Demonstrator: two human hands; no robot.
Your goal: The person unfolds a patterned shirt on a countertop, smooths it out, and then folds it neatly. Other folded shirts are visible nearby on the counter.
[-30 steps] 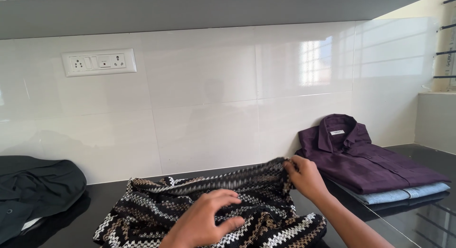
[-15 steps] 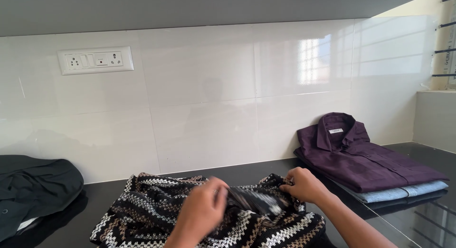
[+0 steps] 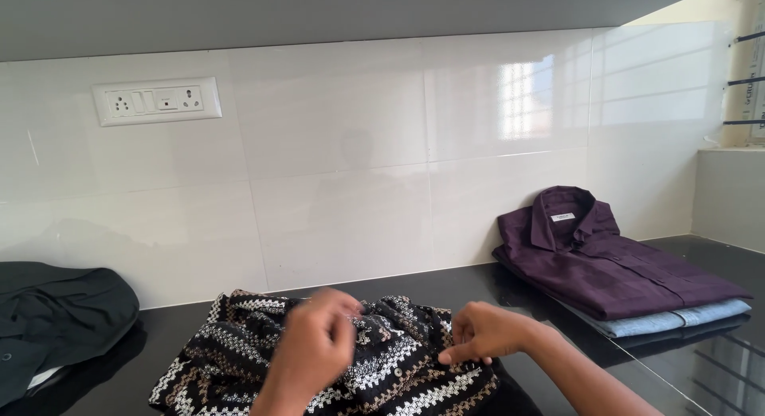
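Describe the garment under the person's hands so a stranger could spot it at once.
On the black countertop below the white tiled wall, between a dark garment and folded shirts, lies the patterned shirt. Unlike those plain ones, it has black, white and brown zigzag bands.

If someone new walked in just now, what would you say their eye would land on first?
Probably the black garment with white and brown zigzag pattern, bunched on the glossy black counter at bottom centre, with the left hand and right hand pinching its fabric. Next, the folded dark purple collared shirt stacked on a light blue folded garment at right.
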